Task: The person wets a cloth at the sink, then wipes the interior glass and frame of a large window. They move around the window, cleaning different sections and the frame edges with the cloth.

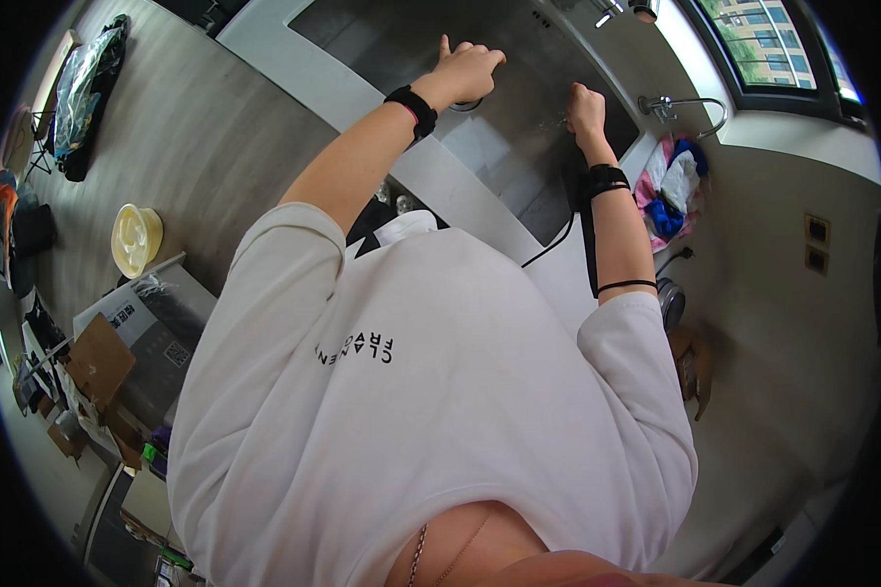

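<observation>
My left hand (466, 72) is over a large grey metal sink basin (514, 172), its fingers partly curled and one finger sticking up. Just below its palm shows part of a round dark rim (467, 106); I cannot tell whether the hand touches it. To the right, over the same basin, my right hand (586, 110) is curled into a fist. Small bright specks, perhaps water drops, lie beside it. Whatever either hand may hold is hidden by the fingers. A black band sits on each wrist.
A white countertop (440, 172) edges the basin. A wall tap (664, 108) and bunched coloured cloths (675, 187) are at the right, with a black cable (550, 246) nearer me. A yellow tub (136, 238) and a large carton (165, 330) are at the left.
</observation>
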A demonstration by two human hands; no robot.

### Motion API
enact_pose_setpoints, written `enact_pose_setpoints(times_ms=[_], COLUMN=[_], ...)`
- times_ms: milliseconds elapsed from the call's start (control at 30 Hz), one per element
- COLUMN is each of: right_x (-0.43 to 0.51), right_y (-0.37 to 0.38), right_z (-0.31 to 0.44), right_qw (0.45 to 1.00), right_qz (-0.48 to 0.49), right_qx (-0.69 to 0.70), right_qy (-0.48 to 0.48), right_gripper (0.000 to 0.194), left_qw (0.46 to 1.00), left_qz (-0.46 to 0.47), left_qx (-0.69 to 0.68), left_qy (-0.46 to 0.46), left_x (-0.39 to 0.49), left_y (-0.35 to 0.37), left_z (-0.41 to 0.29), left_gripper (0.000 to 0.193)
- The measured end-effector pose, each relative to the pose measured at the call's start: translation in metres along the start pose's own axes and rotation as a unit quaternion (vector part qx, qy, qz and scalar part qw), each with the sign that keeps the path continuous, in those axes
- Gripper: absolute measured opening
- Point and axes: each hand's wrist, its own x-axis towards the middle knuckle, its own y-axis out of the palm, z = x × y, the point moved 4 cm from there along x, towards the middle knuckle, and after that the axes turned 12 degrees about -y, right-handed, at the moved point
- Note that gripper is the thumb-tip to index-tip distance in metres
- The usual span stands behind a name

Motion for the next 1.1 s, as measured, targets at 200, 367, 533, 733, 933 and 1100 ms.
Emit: enact_pose_setpoints(times_ms=[200, 367, 533, 733, 933, 1100], right_x=[0.003, 0.006, 0.004, 0.008, -0.025, -0.036], right_y=[-0.008, -0.011, -0.013, -0.035, 0.011, 0.015], right_z=[-0.011, -0.015, 0.007, 0.014, -0.062, -0.049], right_qw=[0.999, 0.998, 0.994, 0.936, 0.915, 0.927], right_qz=[-0.016, -0.021, -0.027, 0.105, 0.339, 0.353], right_qx=[0.033, 0.057, 0.092, 0.335, 0.174, 0.072], right_qy=[-0.009, -0.017, -0.044, 0.013, 0.136, 0.105], right_gripper=[0.038, 0.037, 0.037, 0.039, 0.03, 0.029], left_qw=[1.0, 0.998, 0.997, 0.974, 0.956, 0.991], left_qz=[-0.009, -0.036, -0.03, -0.122, 0.163, 0.111], left_qx=[-0.014, -0.036, -0.046, -0.157, 0.22, -0.057], left_qy=[0.002, 0.041, 0.047, 0.105, 0.102, 0.05], left_x=[-0.001, 0.004, 0.005, 0.034, 0.052, 0.013], left_y=[0.004, 0.011, 0.009, 0.015, 0.079, 0.071], left_z=[-0.012, -0.02, -0.035, -0.031, -0.017, -0.032], left_gripper=[0.054, 0.049, 0.046, 0.042, 0.021, 0.027])
